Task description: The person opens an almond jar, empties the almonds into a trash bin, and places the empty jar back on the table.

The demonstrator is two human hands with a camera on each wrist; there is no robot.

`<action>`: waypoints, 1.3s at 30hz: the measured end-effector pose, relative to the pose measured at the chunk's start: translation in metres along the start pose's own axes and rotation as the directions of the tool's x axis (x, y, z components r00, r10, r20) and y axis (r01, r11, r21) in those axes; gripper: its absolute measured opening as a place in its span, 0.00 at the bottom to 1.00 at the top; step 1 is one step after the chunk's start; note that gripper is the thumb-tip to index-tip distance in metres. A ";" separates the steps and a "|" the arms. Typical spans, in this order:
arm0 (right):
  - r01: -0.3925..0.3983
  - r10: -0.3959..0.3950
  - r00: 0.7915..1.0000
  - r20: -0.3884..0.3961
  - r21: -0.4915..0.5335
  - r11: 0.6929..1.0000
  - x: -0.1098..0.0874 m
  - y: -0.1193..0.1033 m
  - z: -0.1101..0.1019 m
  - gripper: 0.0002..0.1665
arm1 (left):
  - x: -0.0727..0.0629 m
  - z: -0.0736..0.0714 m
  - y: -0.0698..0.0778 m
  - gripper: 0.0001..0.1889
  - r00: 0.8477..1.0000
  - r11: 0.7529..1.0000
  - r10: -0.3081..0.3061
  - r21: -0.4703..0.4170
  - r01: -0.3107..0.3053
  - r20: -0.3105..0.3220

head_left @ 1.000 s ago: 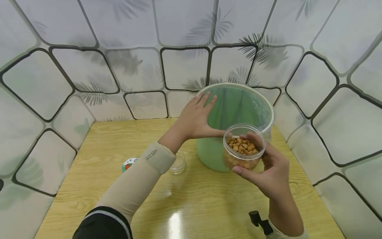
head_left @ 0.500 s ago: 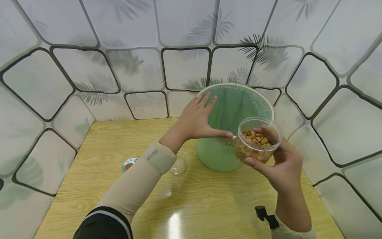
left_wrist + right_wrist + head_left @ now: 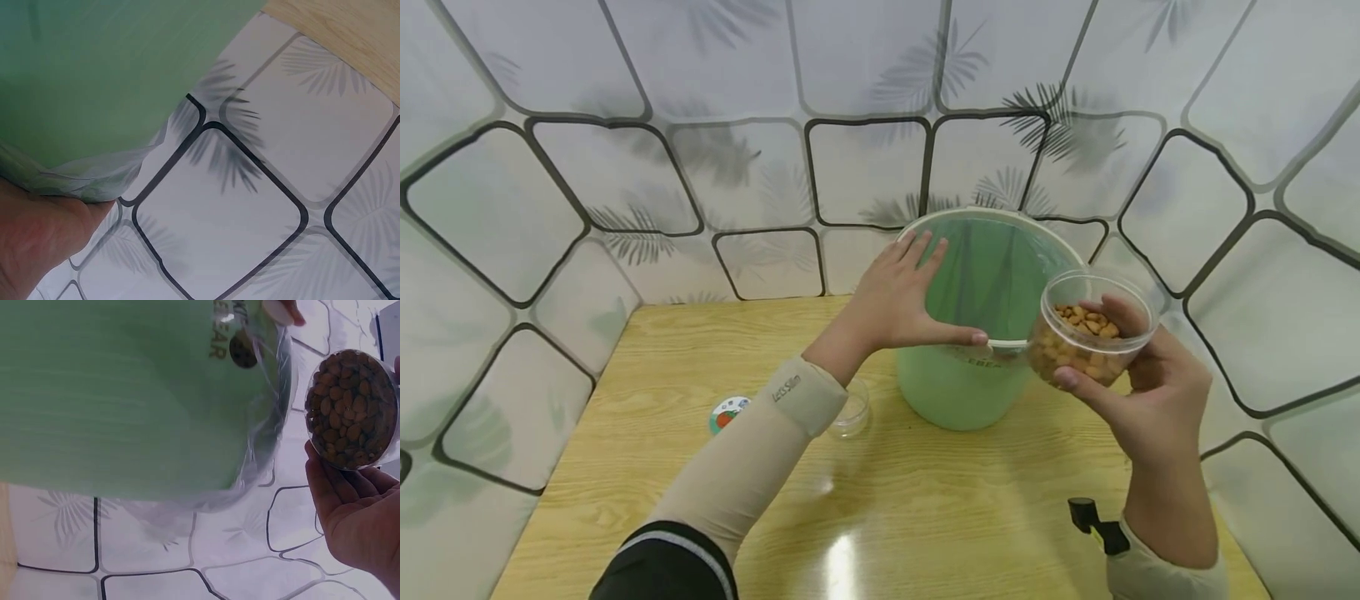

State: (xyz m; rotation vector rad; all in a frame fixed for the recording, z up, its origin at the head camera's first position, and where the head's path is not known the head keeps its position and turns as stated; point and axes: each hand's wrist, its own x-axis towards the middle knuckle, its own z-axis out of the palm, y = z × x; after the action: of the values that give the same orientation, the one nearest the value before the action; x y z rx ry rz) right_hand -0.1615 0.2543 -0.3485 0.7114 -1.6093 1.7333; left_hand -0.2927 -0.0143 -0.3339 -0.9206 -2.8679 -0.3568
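Observation:
A clear jar of almonds (image 3: 1067, 354) is in my right hand (image 3: 1165, 408), gripped round its side with the thumb in front. It is raised off the table, tilted slightly, at the right of the green bin (image 3: 958, 392). From below, the right wrist view shows almonds (image 3: 350, 409) through the jar's base. My left hand (image 3: 891, 304) rests on the bin's rim with fingers spread and straight, thumb along the front edge. A clear plastic liner (image 3: 250, 469) is folded over that rim. In the left wrist view, part of my left hand (image 3: 47, 240) touches the liner's edge.
An empty-looking clear container (image 3: 852, 412) stands on the wooden table (image 3: 925, 517) beside my left forearm. A round printed lid (image 3: 726, 412) lies left of it, partly behind the sleeve. Patterned cloth walls (image 3: 752, 183) enclose the table's back and sides.
My right hand has carried the jar to the right and slightly up, from in front of the bin to beside its rim. The left hand has stayed on the rim.

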 end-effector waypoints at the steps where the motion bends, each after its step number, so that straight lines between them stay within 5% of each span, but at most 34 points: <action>1: 0.000 0.000 1.000 -0.008 0.001 1.000 0.002 0.000 -0.001 0.44 | 0.000 0.000 0.000 0.70 1.000 1.000 -0.002 0.004 0.002 0.001; 20: -0.043 0.019 0.991 -0.131 -0.180 0.983 0.029 0.010 -0.025 0.39 | -0.001 0.003 0.001 0.72 1.000 1.000 -0.002 -0.010 0.002 0.006; 26: -0.082 0.021 0.985 -0.169 -0.359 0.930 0.041 0.011 -0.026 0.39 | -0.001 0.002 0.000 0.72 1.000 1.000 -0.005 -0.003 0.005 0.000; 39: -0.237 0.095 0.951 -0.295 -0.496 0.835 0.070 0.037 -0.031 0.34 | 0.002 0.000 -0.001 0.71 1.000 1.000 -0.004 0.009 0.004 0.005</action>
State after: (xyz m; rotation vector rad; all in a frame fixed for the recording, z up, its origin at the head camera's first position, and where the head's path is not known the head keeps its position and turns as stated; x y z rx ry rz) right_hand -0.2329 0.2912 -0.3210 0.0701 -1.8792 1.3221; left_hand -0.2944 -0.0140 -0.3336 -0.9161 -2.8741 -0.3419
